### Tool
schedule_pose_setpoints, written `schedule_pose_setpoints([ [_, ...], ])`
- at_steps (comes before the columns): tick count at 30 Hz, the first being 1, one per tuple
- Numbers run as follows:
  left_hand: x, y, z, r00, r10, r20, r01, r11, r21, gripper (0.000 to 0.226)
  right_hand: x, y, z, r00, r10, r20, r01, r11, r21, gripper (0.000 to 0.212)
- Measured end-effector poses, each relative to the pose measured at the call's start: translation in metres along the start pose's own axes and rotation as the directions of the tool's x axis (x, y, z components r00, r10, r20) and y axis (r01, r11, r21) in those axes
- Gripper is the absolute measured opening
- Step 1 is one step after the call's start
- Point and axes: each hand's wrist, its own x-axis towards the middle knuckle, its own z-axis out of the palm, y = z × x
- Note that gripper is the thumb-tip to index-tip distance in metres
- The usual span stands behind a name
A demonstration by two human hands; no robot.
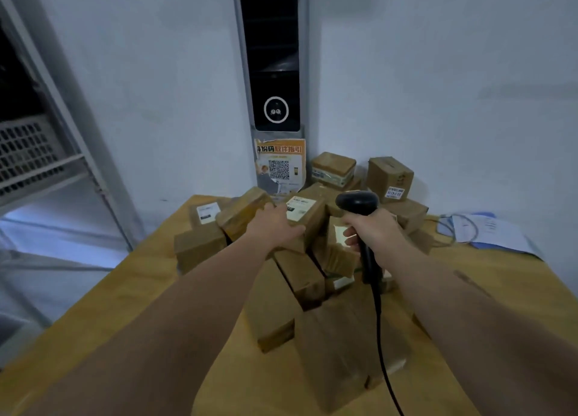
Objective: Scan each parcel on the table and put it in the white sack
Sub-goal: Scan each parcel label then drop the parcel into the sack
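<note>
Table [93,306]: wooden, set against a white wall.
Pile [272,306]: brown parcels, heaped at the table's middle and far side, several stacked at the wall.
Parcel [301,210]: white label up, tilted atop the pile, beside the scanner.
Left hand [275,224]: grips the parcel, fingers curled over its far edge, thumb on the near side.
Right hand [372,231]: wrapped round the handle of the scanner [356,201], head pointing away over the pile.
Cable [380,321]: black, trailing from the scanner toward the camera.
Papers [488,231]: far right on the table.
Poster [280,165]: QR code, on a column behind the pile.
</note>
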Motion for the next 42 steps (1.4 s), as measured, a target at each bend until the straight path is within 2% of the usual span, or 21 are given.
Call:
schedule_pose_setpoints([
  [5, 0.096, -0.003, 0.026, 0.988, -0.061, 0.143, 0.042, 0.99, 0.132, 0.101, 0.092, -0.002, 0.027, 0.994, 0.11, 0.006, -0.11, 0.992, 0.068, 0.015],
  [9, 0.145, -0.003, 0.044, 0.946, -0.132, 0.295, 0.083, 0.982, 0.171, 0.117, 0.138, 0.0, 0.047, 0.984, 0.176, 0.031, -0.178, 0.978, 0.106, 0.017],
  [11, 0.16, -0.003, 0.05, 0.923, -0.152, 0.354, 0.101, 0.982, 0.159, 0.121, 0.152, 0.004, 0.054, 0.978, 0.207, 0.036, -0.21, 0.969, 0.129, 0.022],
  [13, 0.168, -0.003, 0.055, 0.922, -0.152, 0.356, 0.102, 0.983, 0.154, 0.118, 0.16, 0.008, 0.056, 0.969, 0.24, 0.054, -0.246, 0.96, 0.136, 0.025],
  [17, 0.164, 0.0, 0.054, 0.966, -0.116, 0.232, 0.094, 0.99, 0.102, 0.106, 0.164, 0.014, 0.054, 0.96, 0.272, 0.069, -0.28, 0.945, 0.167, 0.029],
  [20, 0.144, 0.0, 0.039, 0.985, -0.11, 0.135, 0.103, 0.993, 0.06, 0.108, 0.154, 0.013, 0.045, 0.968, 0.237, 0.083, -0.25, 0.941, 0.226, 0.031],
  [23, 0.113, 0.005, 0.02, 0.992, -0.124, 0.026, 0.126, 0.99, -0.068, 0.108, 0.13, 0.011, 0.032, 0.977, 0.18, 0.112, -0.207, 0.924, 0.322, 0.025],
  [25, 0.085, 0.014, 0.004, 0.991, -0.125, -0.05, 0.114, 0.976, -0.183, 0.108, 0.106, 0.006, 0.024, 0.984, 0.136, 0.111, -0.168, 0.912, 0.373, 0.033],
  [30, -0.006, 0.048, -0.041, 0.983, -0.098, -0.157, 0.033, 0.927, -0.373, 0.115, 0.024, -0.028, 0.006, 0.993, -0.048, 0.104, -0.006, 0.884, 0.467, 0.057],
  [34, -0.061, 0.068, -0.072, 0.941, -0.05, -0.335, -0.1, 0.903, -0.417, 0.116, -0.032, -0.051, -0.018, 0.97, -0.224, 0.09, 0.153, 0.859, 0.489, 0.057],
  [36, -0.08, 0.074, -0.083, 0.91, -0.01, -0.414, -0.191, 0.876, -0.442, 0.101, -0.05, -0.055, -0.031, 0.949, -0.296, 0.108, 0.2, 0.831, 0.519, 0.056],
  [38, -0.1, 0.076, -0.091, 0.909, 0.002, -0.417, -0.258, 0.788, -0.56, 0.072, -0.063, -0.054, -0.042, 0.941, -0.316, 0.119, 0.205, 0.815, 0.543, 0.058],
  [39, -0.109, 0.076, -0.095, 0.921, 0.008, -0.389, -0.29, 0.68, -0.673, 0.058, -0.068, -0.052, -0.047, 0.946, -0.307, 0.109, 0.199, 0.81, 0.552, 0.057],
  [41, -0.121, 0.072, -0.104, 0.97, 0.046, -0.238, -0.234, 0.437, -0.869, 0.042, -0.075, -0.048, -0.057, 0.948, -0.303, 0.1, 0.192, 0.794, 0.577, 0.046],
  [42, -0.122, 0.065, -0.107, 0.986, 0.095, -0.14, -0.166, 0.371, -0.914, 0.043, -0.077, -0.046, -0.061, 0.944, -0.311, 0.11, 0.191, 0.788, 0.584, 0.04],
])
